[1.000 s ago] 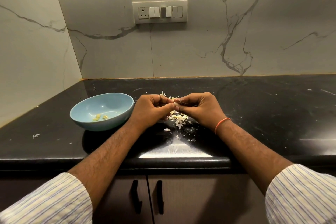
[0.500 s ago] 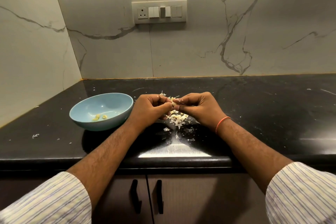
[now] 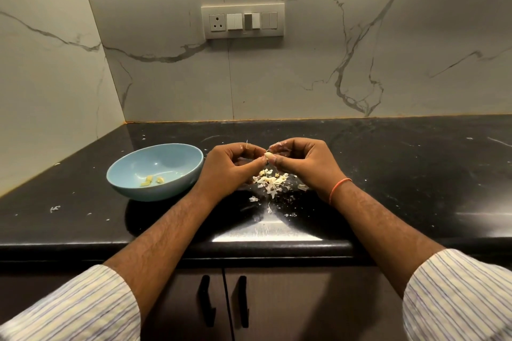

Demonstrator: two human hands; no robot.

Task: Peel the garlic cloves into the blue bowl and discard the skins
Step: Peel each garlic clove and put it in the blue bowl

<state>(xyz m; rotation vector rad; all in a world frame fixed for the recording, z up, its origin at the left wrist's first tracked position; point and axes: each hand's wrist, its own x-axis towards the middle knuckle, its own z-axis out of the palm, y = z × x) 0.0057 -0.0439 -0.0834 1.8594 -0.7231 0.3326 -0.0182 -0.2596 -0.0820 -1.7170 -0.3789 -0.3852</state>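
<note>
Both grips are pinched together on one garlic clove (image 3: 267, 156): the left hand (image 3: 231, 167) and the right hand (image 3: 303, 165) meet fingertip to fingertip just right of the blue bowl (image 3: 155, 171). The black surface (image 3: 401, 174) carries everything. The bowl already holds a few peeled cloves (image 3: 151, 180). A heap of skins (image 3: 273, 181) lies directly beneath the clove, right of the bowl. The small, probably slick clove could slip and drop into those skins, and loose flakes clinging to the fingers could ride into the bowl.

Blue bowl (image 3: 155, 171) blocks left; countertop (image 3: 401, 174) right open.
</note>
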